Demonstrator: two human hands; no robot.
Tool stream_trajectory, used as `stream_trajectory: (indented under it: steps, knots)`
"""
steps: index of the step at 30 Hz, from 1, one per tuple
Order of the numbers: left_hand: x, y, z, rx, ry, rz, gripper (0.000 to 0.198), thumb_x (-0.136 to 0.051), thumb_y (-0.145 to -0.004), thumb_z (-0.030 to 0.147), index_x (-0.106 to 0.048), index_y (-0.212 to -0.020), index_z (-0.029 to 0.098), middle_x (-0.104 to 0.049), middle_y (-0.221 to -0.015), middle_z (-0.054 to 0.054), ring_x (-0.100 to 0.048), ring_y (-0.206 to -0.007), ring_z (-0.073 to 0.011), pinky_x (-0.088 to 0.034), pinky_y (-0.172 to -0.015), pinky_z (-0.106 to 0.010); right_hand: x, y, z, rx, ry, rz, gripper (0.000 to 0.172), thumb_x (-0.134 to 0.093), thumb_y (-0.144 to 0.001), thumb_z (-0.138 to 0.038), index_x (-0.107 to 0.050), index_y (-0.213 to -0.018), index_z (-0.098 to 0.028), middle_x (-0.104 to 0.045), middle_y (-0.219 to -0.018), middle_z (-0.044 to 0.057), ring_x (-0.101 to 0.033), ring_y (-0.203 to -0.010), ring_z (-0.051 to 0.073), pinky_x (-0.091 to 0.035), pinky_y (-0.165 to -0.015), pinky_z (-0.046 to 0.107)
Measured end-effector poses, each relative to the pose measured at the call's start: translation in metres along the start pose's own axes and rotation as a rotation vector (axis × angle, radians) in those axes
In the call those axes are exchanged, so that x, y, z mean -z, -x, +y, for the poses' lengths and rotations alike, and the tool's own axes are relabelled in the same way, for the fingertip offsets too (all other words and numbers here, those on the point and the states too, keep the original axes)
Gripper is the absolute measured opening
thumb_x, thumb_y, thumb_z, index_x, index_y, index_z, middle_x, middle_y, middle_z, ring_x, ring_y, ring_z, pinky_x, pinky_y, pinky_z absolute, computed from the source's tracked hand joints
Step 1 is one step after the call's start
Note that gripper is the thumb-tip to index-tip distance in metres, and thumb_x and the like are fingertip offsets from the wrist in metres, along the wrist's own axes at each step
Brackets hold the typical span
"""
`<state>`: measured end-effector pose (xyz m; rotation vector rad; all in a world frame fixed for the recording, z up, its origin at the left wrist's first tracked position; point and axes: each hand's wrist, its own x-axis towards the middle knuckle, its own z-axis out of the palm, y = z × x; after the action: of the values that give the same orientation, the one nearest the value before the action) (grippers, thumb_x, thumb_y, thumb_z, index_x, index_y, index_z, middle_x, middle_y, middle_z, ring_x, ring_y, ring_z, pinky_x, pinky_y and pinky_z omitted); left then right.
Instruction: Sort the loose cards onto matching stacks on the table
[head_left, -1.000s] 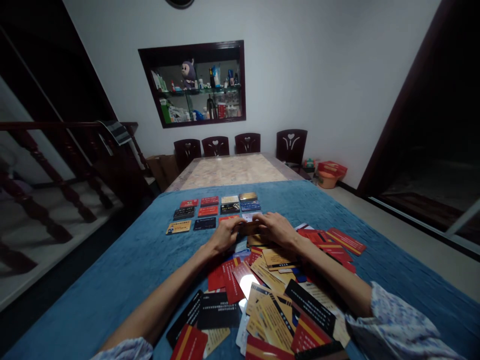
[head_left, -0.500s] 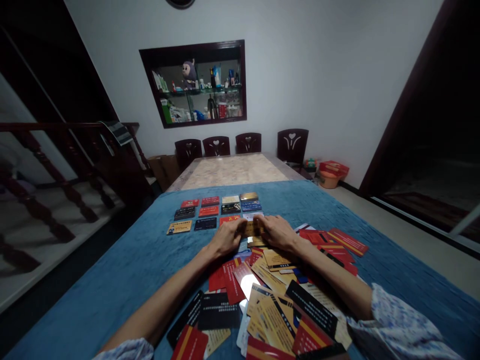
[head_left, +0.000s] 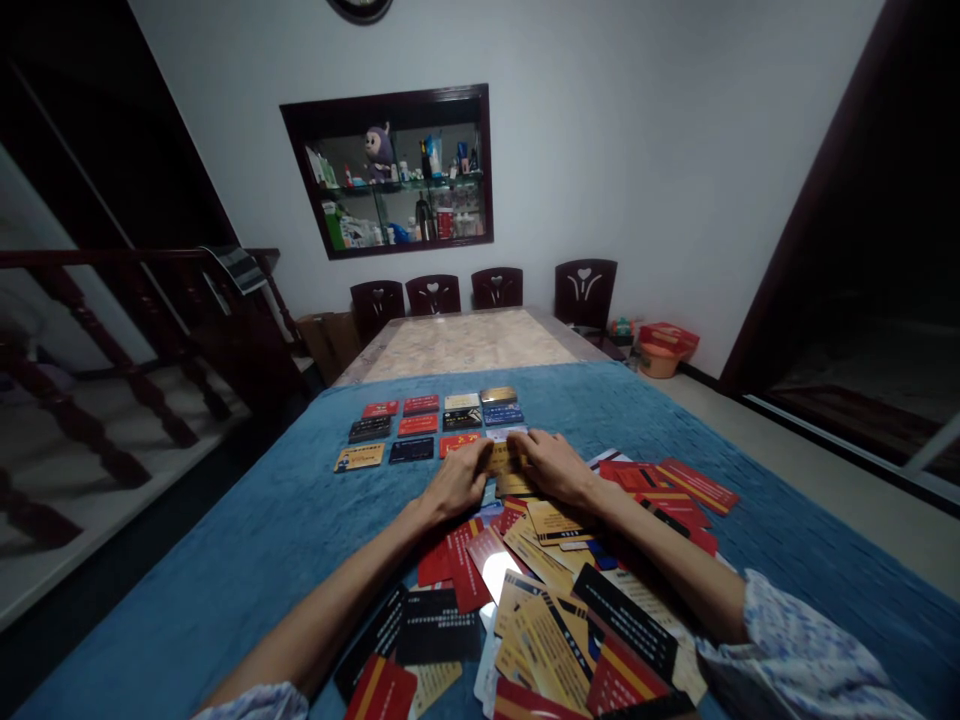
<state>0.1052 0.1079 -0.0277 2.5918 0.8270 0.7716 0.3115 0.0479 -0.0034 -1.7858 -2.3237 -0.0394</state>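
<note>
Both hands meet over the blue cloth (head_left: 277, 540), at the far end of a loose heap of cards. My left hand (head_left: 459, 480) grips the left end of a gold card (head_left: 504, 458), while my right hand (head_left: 553, 466) is closed on its right end. Whether it is one card or a small stack, I cannot tell. Just beyond lie rows of cards in neat piles, among them a blue card (head_left: 502, 413), a red-orange card (head_left: 458, 443) and a dark navy card (head_left: 412, 449). Below my wrists, gold, red and black cards (head_left: 544, 640) overlap at many angles.
Past the cloth, the bare stone tabletop (head_left: 465, 340) stretches to several dark chairs (head_left: 586, 292) by the wall. A wooden railing (head_left: 112, 258) runs along the left. An orange tub (head_left: 657, 360) stands on the floor at right. More red cards (head_left: 697, 484) spread beyond my right forearm.
The hands stay almost in place, still holding the gold card between them. The whole view has shifted slightly; the rows and the heap look the same.
</note>
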Motion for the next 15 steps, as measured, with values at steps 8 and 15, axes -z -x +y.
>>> stream_trajectory:
  steps: [8, 15]
  knots:
    - [-0.0054, 0.0006, -0.0091, 0.017, -0.040, 0.003, 0.059, -0.056, -0.077, 0.008, -0.048, -0.136, 0.014, -0.062, -0.126, -0.016, -0.060, -0.113, -0.0271, -0.048, -0.100, -0.045, -0.0069, -0.0027, 0.0051, 0.018, 0.017, 0.057, 0.051, -0.052, -0.089, -0.016, -0.047, -0.140, -0.019, -0.059, -0.119, 0.014, -0.053, -0.108, 0.025, -0.037, -0.085, 0.033]
    - [-0.0018, 0.0017, -0.0059, 0.052, -0.091, -0.025, 0.061, -0.058, -0.079, 0.012, -0.045, -0.139, 0.015, -0.061, -0.125, -0.017, -0.057, -0.116, -0.0298, -0.044, -0.103, -0.049, -0.0028, -0.0012, 0.0095, 0.074, -0.022, 0.054, 0.056, -0.062, -0.085, -0.023, -0.047, -0.139, -0.018, -0.056, -0.117, 0.014, -0.052, -0.105, 0.025, -0.038, -0.085, 0.034]
